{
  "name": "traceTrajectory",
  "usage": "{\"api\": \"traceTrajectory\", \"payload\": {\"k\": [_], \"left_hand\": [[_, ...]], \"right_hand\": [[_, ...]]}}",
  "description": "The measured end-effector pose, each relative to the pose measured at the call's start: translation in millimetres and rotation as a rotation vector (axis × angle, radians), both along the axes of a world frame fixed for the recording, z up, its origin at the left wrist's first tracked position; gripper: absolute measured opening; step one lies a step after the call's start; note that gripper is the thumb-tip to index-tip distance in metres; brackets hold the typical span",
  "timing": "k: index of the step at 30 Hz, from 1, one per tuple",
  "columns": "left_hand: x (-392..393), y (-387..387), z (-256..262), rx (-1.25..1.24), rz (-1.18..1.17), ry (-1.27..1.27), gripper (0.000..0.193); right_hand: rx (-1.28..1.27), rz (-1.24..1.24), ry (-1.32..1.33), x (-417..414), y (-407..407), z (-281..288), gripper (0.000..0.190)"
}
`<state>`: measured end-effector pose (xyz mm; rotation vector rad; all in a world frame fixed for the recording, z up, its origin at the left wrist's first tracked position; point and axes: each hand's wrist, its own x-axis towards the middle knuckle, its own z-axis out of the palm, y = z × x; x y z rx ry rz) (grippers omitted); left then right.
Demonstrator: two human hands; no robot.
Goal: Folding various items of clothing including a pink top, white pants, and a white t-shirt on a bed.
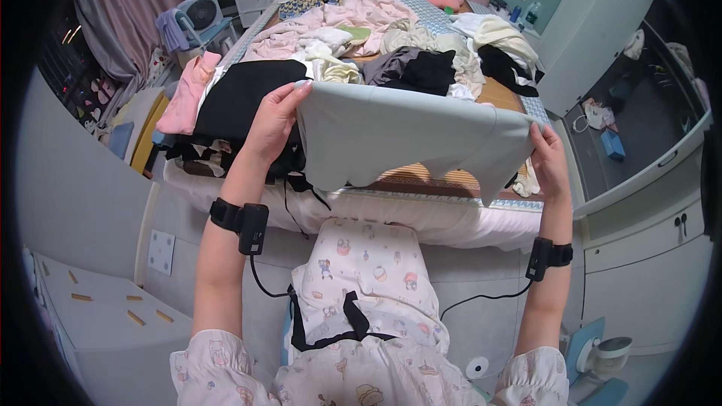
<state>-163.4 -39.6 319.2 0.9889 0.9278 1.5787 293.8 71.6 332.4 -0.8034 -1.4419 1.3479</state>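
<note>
A pale grey-green piece of fabric [395, 129], probably a garment, hangs stretched between my two hands above the near side of the bed. My left hand [276, 118] pinches its upper left corner between thumb and fingers. At the upper right corner, my right hand [547, 152] grips the cloth the same way. The top edge is nearly straight and slopes down to the right, while the lower edge falls in uneven points. Behind my left hand lies folded black cloth [242, 96], with a folded pink garment [192, 96] at its left.
Heaped clothes [417, 70] cover much of the bed, whose white skirt [451, 225] faces me. A mirrored wardrobe [643, 101] stands at right. At left are a box fan [204, 10] on a chair and a white scale [161, 252] on the floor. Cables run from both forearm bands.
</note>
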Motion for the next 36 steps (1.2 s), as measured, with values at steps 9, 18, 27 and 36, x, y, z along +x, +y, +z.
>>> {"api": "traceTrajectory", "payload": {"k": [9, 18, 27, 36], "left_hand": [[5.2, -11.7, 14.4, 0.096, -0.032, -0.041, 0.023], [6.5, 5.7, -4.8, -0.066, 0.006, 0.242, 0.022], [12.4, 72.7, -4.5, 0.086, 0.227, 0.294, 0.02], [23.5, 21.0, -44.2, 0.033, -0.002, 0.386, 0.018]], "right_hand": [[0.0, 0.037, 0.297, 7.3, -11.3, 5.4, 0.019], [-0.041, -0.014, -0.044, -6.0, -7.9, -1.7, 0.019], [-0.009, -0.226, 0.113, -11.7, 53.9, -14.5, 0.018], [0.03, -0.267, 0.047, 43.2, 1.1, -81.0, 0.025]]}}
